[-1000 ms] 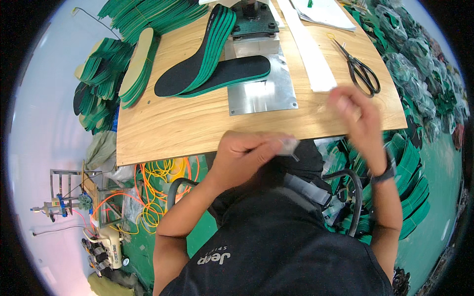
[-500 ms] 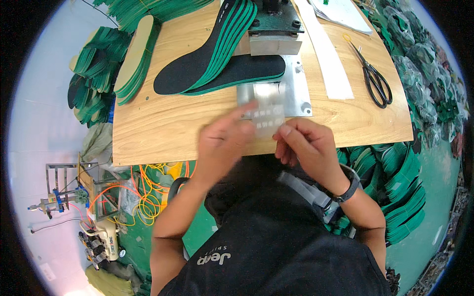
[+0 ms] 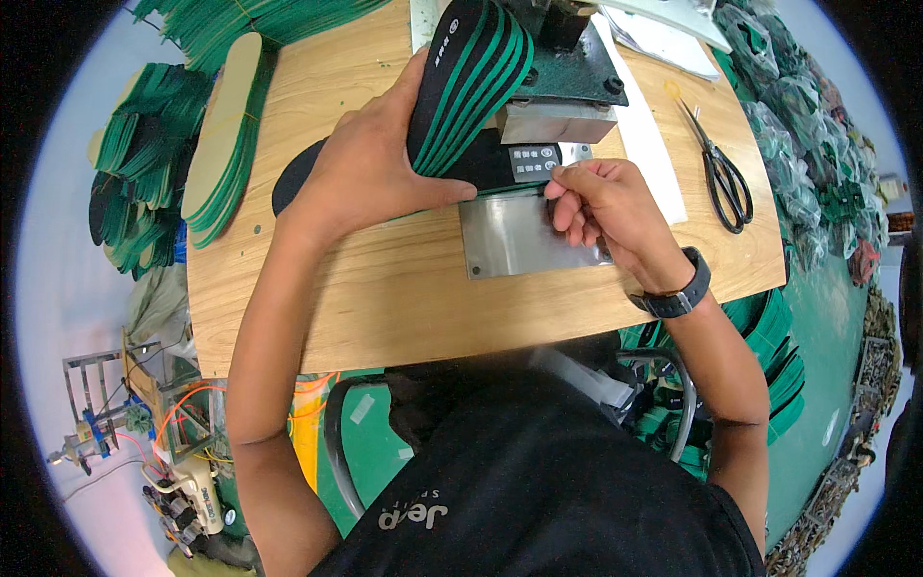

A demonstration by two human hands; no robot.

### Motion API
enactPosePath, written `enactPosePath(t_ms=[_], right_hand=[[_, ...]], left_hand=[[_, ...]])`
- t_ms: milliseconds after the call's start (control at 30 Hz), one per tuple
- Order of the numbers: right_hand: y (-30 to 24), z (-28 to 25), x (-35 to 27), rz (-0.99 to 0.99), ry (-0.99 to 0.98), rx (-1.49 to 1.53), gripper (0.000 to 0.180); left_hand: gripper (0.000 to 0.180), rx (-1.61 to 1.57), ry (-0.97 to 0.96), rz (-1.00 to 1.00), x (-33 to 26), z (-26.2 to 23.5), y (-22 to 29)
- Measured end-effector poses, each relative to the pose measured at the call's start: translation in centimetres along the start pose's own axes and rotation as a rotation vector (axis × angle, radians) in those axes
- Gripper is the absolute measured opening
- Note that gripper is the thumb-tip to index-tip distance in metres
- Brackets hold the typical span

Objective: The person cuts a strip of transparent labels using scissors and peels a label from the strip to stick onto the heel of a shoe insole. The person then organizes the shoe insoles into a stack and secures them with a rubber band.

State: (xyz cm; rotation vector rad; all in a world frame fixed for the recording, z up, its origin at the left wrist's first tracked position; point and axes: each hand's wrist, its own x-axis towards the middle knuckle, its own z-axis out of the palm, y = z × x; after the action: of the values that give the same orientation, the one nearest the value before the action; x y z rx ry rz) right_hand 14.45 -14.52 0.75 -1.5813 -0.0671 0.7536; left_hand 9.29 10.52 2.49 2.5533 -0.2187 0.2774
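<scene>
My left hand (image 3: 358,162) is wrapped around the left side of a stack of black-and-green insoles (image 3: 471,91). Its fingers go behind the upright, fanned part, and the thumb stretches right over the flat bottom insole (image 3: 492,165). A small clear film with white print (image 3: 535,163) lies on the heel end of that insole, its corner pinched between the thumb and finger of my right hand (image 3: 606,207). Just above the film is the metal block (image 3: 558,125) of a press. A shiny metal plate (image 3: 514,238) sits under the insole and my right hand.
Black-handled scissors (image 3: 728,183) and a white strip (image 3: 663,183) lie on the right of the wooden table (image 3: 385,308). Beige-topped insoles (image 3: 223,125) and more green stacks (image 3: 149,144) stand at the left. Bagged goods (image 3: 788,144) pile up beyond the right edge.
The film has gone from in front of the press up onto the insole, with my right hand holding it. My left hand has left the film's side and moved up-left to the insoles.
</scene>
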Motion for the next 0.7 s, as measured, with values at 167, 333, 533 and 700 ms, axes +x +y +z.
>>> enactPosePath(t_ms=[167, 333, 533, 700], right_hand=[[0.1, -0.1, 0.5, 0.047, -0.009, -0.036, 0.024], [-0.4, 0.2, 0.4, 0.082, -0.008, -0.083, 0.026], [0.9, 0.4, -2.2, -0.266, 0.206, -0.345, 0.017], [1.1, 0.8, -3.0, -0.616, 0.146, -0.823, 0.036]], left_hand=[[0.097, 0.002, 0.021, -0.120, -0.4, 0.3, 0.6], [0.084, -0.126, 0.071, -0.125, -0.4, -0.1, 0.4], [0.077, -0.249, 0.179, -0.109, -0.8, 0.2, -0.3], [0.073, -0.347, 0.221, -0.121, -0.9, -0.4, -0.3]])
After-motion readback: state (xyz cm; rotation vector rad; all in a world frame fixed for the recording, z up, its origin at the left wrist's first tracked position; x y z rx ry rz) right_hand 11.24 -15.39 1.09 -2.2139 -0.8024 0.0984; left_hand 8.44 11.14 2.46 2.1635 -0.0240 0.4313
